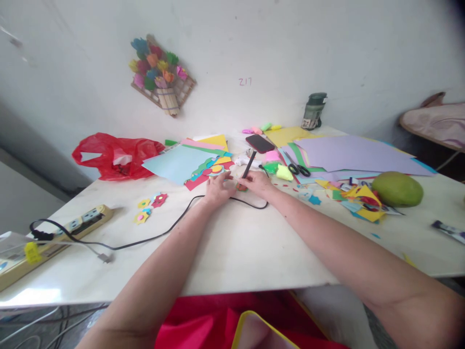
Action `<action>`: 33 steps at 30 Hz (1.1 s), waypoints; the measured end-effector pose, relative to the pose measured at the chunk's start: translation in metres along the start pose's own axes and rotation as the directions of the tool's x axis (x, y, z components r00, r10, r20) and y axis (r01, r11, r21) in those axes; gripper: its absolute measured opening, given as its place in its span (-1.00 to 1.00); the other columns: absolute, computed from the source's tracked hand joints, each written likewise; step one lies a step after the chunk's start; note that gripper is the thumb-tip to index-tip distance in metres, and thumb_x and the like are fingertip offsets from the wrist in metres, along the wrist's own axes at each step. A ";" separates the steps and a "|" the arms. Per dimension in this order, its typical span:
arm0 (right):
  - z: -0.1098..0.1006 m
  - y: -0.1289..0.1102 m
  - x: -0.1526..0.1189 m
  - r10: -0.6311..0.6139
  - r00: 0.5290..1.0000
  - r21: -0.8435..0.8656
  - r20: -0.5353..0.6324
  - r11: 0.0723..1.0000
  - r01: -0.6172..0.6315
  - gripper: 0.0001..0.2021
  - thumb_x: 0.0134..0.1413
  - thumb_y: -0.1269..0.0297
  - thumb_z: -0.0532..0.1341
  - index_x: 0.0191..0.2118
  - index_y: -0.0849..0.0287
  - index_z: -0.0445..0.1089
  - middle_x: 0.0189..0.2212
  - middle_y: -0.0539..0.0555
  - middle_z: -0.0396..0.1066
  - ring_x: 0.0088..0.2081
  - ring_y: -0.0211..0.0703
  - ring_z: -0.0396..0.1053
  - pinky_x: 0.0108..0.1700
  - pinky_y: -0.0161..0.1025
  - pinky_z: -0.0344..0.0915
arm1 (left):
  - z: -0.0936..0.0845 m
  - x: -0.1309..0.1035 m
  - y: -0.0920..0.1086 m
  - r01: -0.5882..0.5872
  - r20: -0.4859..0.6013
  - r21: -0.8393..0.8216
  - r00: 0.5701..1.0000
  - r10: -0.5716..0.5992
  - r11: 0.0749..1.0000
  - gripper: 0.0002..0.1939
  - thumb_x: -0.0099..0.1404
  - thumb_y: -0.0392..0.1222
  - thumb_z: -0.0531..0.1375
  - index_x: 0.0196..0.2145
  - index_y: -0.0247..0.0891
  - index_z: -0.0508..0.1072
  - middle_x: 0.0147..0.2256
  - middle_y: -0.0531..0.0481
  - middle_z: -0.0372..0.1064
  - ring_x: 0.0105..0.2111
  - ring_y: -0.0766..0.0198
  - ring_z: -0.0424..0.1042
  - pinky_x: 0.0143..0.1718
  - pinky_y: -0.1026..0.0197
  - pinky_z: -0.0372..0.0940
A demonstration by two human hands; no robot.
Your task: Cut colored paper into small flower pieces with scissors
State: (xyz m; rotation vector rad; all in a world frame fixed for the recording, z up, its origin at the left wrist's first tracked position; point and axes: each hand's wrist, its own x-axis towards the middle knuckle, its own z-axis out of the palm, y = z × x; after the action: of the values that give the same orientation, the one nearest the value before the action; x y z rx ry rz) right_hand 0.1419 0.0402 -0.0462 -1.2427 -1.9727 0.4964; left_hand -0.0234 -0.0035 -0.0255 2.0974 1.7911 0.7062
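My right hand (256, 182) is closed around a black pen (249, 164), held upright with its lower end at a small reddish-green piece (241, 187) on the table. Just left of that piece, my left hand (218, 189) rests on the tabletop with its fingers stretched out and apart. Behind the hands lies a white tool (244, 161), perhaps a glue gun, partly hidden. A black cord (156, 238) runs under my wrists. Layered paper cutouts (214, 169) lie beyond my left fingers, and small paper flowers (145, 209) sit farther left.
Scissors (298, 168), soft clay packs (284, 172) and a phone (259, 143) lie behind. Purple paper (356, 152), scraps (363, 201) and a green mango-like fruit (397, 189) are right. A red bag (109, 155) and power strip (80, 224) are left. A bottle (314, 111) stands at the back.
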 end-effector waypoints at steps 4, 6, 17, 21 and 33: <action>-0.001 -0.002 0.001 0.009 1.000 -0.020 0.008 1.000 -0.009 -0.76 0.06 0.09 0.27 -0.40 0.15 0.54 -0.48 0.04 0.53 -0.42 -0.19 0.45 -0.38 -0.32 0.26 | -0.006 -0.013 0.011 -0.058 -0.126 0.256 0.988 0.093 0.965 -0.70 0.19 -0.06 0.18 -0.13 -0.09 0.55 -0.01 -0.06 0.42 0.15 -0.03 0.19 0.31 -0.16 -0.20; -0.002 -0.003 0.000 0.011 1.000 -0.043 0.005 0.999 -0.011 -0.74 0.06 0.06 0.26 -0.40 0.15 0.54 -0.49 0.04 0.52 -0.42 -0.19 0.44 -0.39 -0.32 0.25 | -0.008 -0.020 0.019 -0.126 -0.072 0.324 0.985 0.157 0.938 -0.70 0.23 -0.01 0.14 -0.15 -0.06 0.57 -0.04 -0.05 0.42 0.14 -0.04 0.18 0.31 -0.17 -0.24; -0.005 -0.007 -0.002 0.040 0.999 0.067 0.014 0.997 -0.041 -0.77 0.08 0.10 0.26 -0.38 0.16 0.52 -0.48 0.06 0.53 -0.36 -0.15 0.48 -0.29 -0.30 0.32 | 0.000 -0.030 0.027 -0.265 0.061 0.497 0.961 0.271 0.827 -0.59 0.34 0.05 -0.02 -0.05 -0.05 0.52 0.05 -0.04 0.37 0.14 -0.06 0.19 0.30 -0.23 -0.25; -0.003 -0.002 0.001 0.119 0.992 0.259 -0.036 0.960 -0.106 -0.77 0.11 0.14 0.22 -0.36 0.21 0.49 -0.45 0.07 0.53 -0.39 -0.18 0.48 -0.33 -0.31 0.32 | -0.002 -0.033 0.031 -0.292 0.056 0.558 0.947 0.316 0.776 -0.61 0.34 0.00 -0.01 -0.06 -0.10 0.53 0.04 -0.09 0.38 0.13 -0.04 0.21 0.30 -0.23 -0.23; 0.006 0.003 0.013 0.097 0.995 0.165 -0.034 0.982 -0.091 -0.76 0.09 0.15 0.24 -0.46 0.21 0.48 -0.53 0.06 0.51 -0.43 -0.18 0.44 -0.37 -0.32 0.29 | -0.003 -0.036 0.041 -0.249 0.167 0.662 0.969 0.184 0.707 -0.44 0.39 0.12 -0.14 0.11 -0.20 0.39 0.00 -0.22 0.41 0.13 -0.11 0.26 0.25 -0.25 -0.15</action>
State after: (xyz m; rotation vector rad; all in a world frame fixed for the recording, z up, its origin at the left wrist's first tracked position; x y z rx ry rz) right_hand 0.1356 0.0530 -0.0475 -1.2364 -1.8057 0.6605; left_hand 0.0059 -0.0460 -0.0081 2.7812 1.9637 -0.0522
